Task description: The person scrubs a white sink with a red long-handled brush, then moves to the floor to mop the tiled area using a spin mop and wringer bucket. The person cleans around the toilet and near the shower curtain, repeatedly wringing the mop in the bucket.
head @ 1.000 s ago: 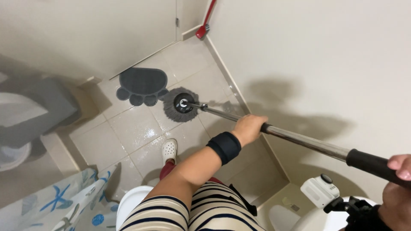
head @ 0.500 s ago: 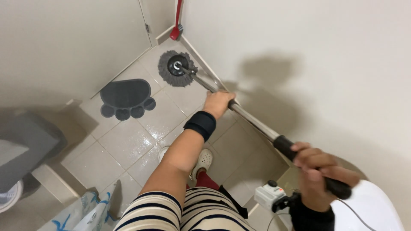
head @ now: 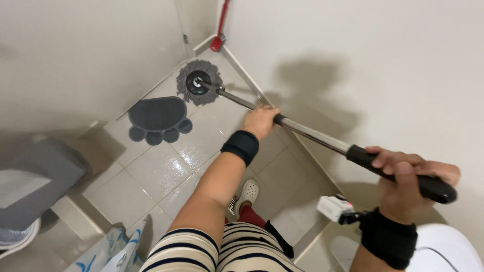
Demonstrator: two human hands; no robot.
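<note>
Mopping a tiled floor (head: 151, 171) in a narrow room, seen from above. Left hand (head: 260, 121) wrapped around the metal mop pole (head: 307, 132) about midway down, a black wristband just behind it. Right hand (head: 403, 176) clenched over the black grip at the pole's top end, also banded in black at the wrist. Round grey mop head (head: 199, 81) flat on the tiles far out in the corner where two pale walls meet, just beside a red-handled tool (head: 220, 30) leaning upright there.

Could go wrong: tiles look glossy, possibly wet, so a white clog (head: 248, 192) planted near the wall may slip under a long reach like this. Mop head close enough to the red tool to knock it over on a sideways sweep. Grey paw-shaped mat (head: 157, 120) near the mop head, apt to get caught and dragged or soaked. Small white device (head: 334, 208) mounted by the right wrist, close to the wall, could bump it on a pull back.

Packages and signs: a white bag with blue print (head: 108, 254) at the lower left edge, crumpled, print too partial to tell. Grey bin-like shape (head: 35, 181) at far left. No wall signs in view.
</note>
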